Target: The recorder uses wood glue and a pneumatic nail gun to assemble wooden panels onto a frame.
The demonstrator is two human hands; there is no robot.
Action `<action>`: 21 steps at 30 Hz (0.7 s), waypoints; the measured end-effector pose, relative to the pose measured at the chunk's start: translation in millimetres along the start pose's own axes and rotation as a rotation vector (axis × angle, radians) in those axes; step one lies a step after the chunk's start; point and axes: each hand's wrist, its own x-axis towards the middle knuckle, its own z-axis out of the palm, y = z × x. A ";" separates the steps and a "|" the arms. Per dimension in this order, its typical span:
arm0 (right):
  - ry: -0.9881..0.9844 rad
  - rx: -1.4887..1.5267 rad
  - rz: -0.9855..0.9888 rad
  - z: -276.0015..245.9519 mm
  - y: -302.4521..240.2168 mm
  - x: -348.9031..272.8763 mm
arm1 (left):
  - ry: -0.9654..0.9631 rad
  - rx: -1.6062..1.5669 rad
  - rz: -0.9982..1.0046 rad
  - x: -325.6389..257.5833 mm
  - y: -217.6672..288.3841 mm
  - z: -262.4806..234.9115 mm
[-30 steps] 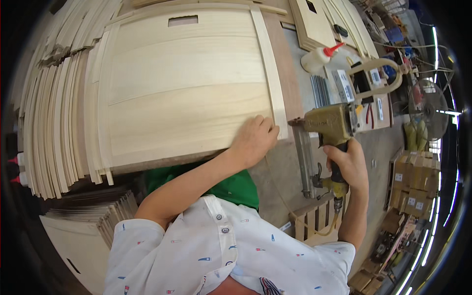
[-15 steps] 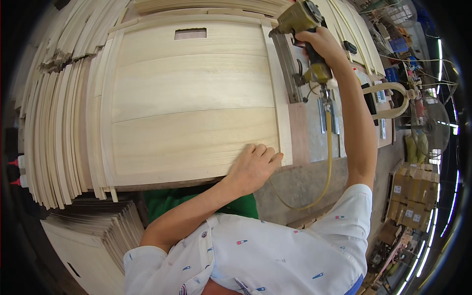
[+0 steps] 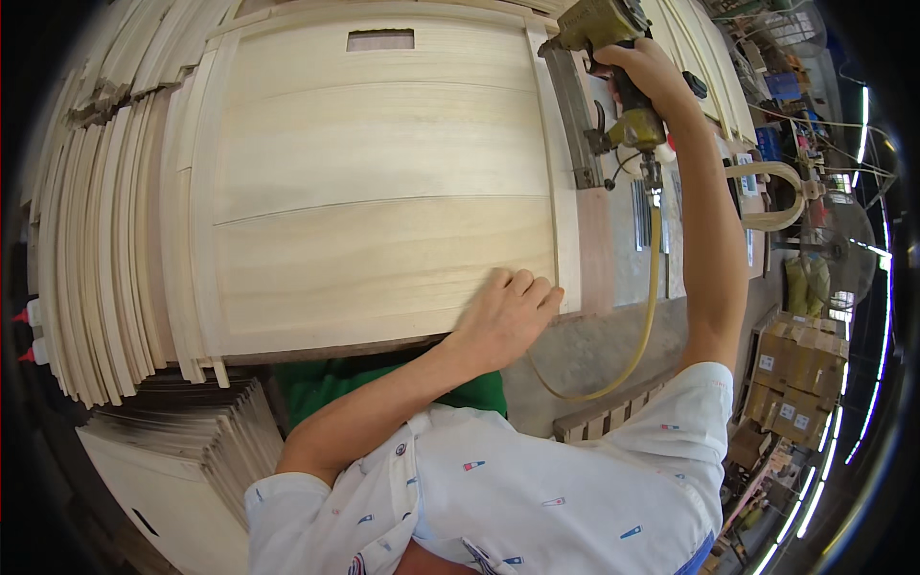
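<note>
Up at one o'clock, our right hand point(image 3: 644, 72) is wrapped fully around the handle of the olive-coloured pneumatic nail gun point(image 3: 604, 43), fingers closed tight on the grip, with the tool's nose set against the far end of the narrow side strip point(image 3: 561, 172) that runs along the right edge of the pale wooden panel point(image 3: 383, 182). A yellow air hose point(image 3: 653, 287) drops from the base of the handle and loops down toward five o'clock. Our left hand point(image 3: 503, 316) grips nothing; it lies flat, palm down and fingers together, on the panel's near right corner, just beside the lower end of the same strip. The panel fills the middle of the view, built from wide boards with a small rectangular cut-out point(image 3: 380, 39) near its far edge at twelve o'clock. At nine o'clock many similar thin panels point(image 3: 105, 259) stand stacked on edge, touching the big one's left side. At seven o'clock another pile of boards point(image 3: 192, 422) lies lower down. Over at three o'clock a curved wooden handle piece point(image 3: 771, 196) rests on the cluttered bench, and at four o'clock cardboard boxes point(image 3: 791, 369) are stacked.
</note>
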 end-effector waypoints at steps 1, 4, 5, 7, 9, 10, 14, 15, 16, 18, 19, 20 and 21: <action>-0.013 0.022 0.021 0.7 0.0 -7.6 | -0.014 -0.016 0.000 0.0 -0.6 0.2; -0.015 0.059 0.024 2.7 10.1 -10.6 | -0.034 -0.035 0.005 -0.1 -2.5 -0.1; -0.008 0.076 -0.002 3.4 15.4 -8.9 | -0.038 -0.032 0.007 -0.3 -2.7 0.1; 0.015 0.075 -0.016 0.5 15.8 -14.1 | -0.024 -0.043 0.006 -0.2 -2.5 0.2; -0.023 0.045 0.063 -8.1 13.9 -29.7 | -0.007 -0.052 -0.001 -0.4 -2.3 0.6; -0.028 0.040 0.060 -10.6 13.8 -36.3 | -0.015 -0.039 0.004 -1.2 -3.0 0.8; -0.032 0.052 0.127 -11.8 17.8 -59.7 | 0.004 -0.027 0.017 -1.9 -2.6 2.9; -0.023 0.084 0.125 -8.7 20.3 -62.8 | 0.003 -0.026 0.019 -2.1 -2.2 2.6; -0.025 0.085 0.134 -6.7 20.5 -64.6 | 0.006 -0.015 0.015 -2.1 -1.6 2.1; -0.039 0.091 0.132 -5.0 19.7 -66.3 | 0.006 -0.005 0.012 -2.1 -0.8 2.4; -0.053 0.096 0.130 -4.5 19.1 -67.4 | 0.014 -0.012 0.016 -1.9 -0.5 3.0; -0.052 0.096 0.133 -4.3 16.8 -68.8 | 0.022 -0.018 0.020 -1.7 -0.2 3.7; -0.076 0.075 0.156 -3.9 12.9 -69.4 | 0.020 -0.018 0.019 -1.4 -0.1 3.8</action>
